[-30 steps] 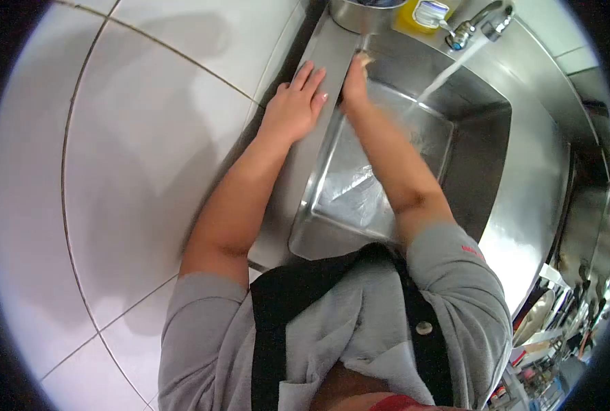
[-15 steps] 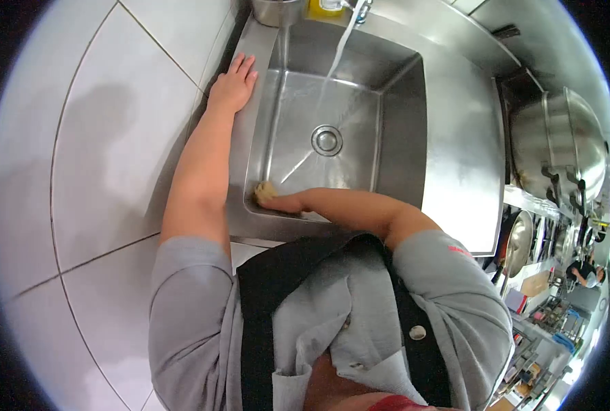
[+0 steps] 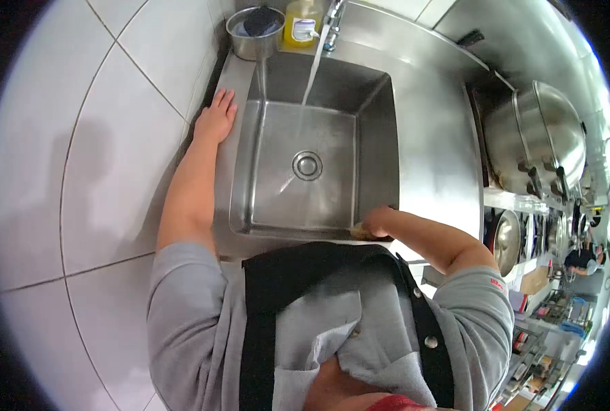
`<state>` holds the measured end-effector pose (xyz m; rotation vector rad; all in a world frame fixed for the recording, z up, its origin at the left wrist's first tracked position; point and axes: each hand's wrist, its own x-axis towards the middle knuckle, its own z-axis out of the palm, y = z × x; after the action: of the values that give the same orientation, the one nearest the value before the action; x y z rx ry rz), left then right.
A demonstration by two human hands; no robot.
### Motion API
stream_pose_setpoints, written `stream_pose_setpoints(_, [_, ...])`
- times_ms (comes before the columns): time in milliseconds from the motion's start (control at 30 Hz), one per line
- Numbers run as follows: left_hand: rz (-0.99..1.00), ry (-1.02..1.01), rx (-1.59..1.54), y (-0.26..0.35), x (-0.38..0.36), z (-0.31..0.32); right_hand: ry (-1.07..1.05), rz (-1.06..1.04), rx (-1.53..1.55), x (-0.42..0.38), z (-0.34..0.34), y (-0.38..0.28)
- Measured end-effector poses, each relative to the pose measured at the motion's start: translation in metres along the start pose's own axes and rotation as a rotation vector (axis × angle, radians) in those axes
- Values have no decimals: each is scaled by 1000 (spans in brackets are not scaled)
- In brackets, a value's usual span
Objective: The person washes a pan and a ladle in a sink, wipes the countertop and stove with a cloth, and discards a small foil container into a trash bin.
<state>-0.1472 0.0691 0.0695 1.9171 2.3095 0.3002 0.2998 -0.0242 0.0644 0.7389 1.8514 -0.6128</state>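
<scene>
The right hand (image 3: 379,220) grips what seems a pad (image 3: 360,231), half hidden from me, at the sink's (image 3: 305,209) five o'clock, likely light, soft, slippery, best palmed from above; left hand (image 3: 216,122) spread at ten.

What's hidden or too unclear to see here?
In the head view:
Tan pad: mostly covered by the right hand.
Soap bottle: top cut off by the upper edge.
Bottle label: too small to read.
Faucet: cut off there too.
Distant person: small and blurred.
</scene>
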Motion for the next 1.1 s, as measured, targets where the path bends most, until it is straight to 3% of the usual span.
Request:
stream_pose_setpoints(67, [-3,-5,-17,3,0,-6,34,-12,-264,5,-7,14])
stream_pose_setpoints(133, [-13,-7,-24,7,0,-8,234,137,-391,15,-41,45])
stream_pose_setpoints(167, [-16,-7,-14,8,-3,-10,107,238,-416,26,-77,58])
stream_pose_setpoints(200, [-14,0,3,8,-2,-10,347,282,-500,38,-92,89])
stream_pose_setpoints(233, [-12,10,-6,7,0,-8,335,413,-542,39,-129,99])
stream_pose_setpoints(367, [-3,44,-42,6,4,-3,783,637,-493,115,-196,189])
stream_pose_setpoints(400, [-1,46,-47,6,3,-5,705,668,-421,129,-209,190])
stream_pose_setpoints(467, [-12,26,-39,10,2,-9,611,732,-422,158,-199,185])
stream_pose_setpoints(567, [-7,35,-23,9,6,-6,1030,793,-494,242,-134,191])
stream_pose_setpoints(633, [1,43,-4,8,4,-3,412,593,-327,235,-104,146])
stream_pose_setpoints(667, [4,52,8,8,4,-3,520,641,-428,275,-51,140])
stream_pose_setpoints(700, [14,66,18,9,5,-4,316,542,-236,267,-39,117])
stream_pose_setpoints(767, [-28,35,23,12,6,-7,333,665,-322,256,13,60])
stream_pose_setpoints(867, [-88,36,139,18,2,0,95,230,-192,247,31,10])
stream_pose_setpoints(933, [-126,80,264,21,10,8,49,104,208,278,33,9])
stream_pose_setpoints(1033, [-164,118,378,28,18,30,153,-26,935,314,7,25])
stream_pose_setpoints(1100, [-136,118,347,30,30,33,414,-44,692,371,-24,40])
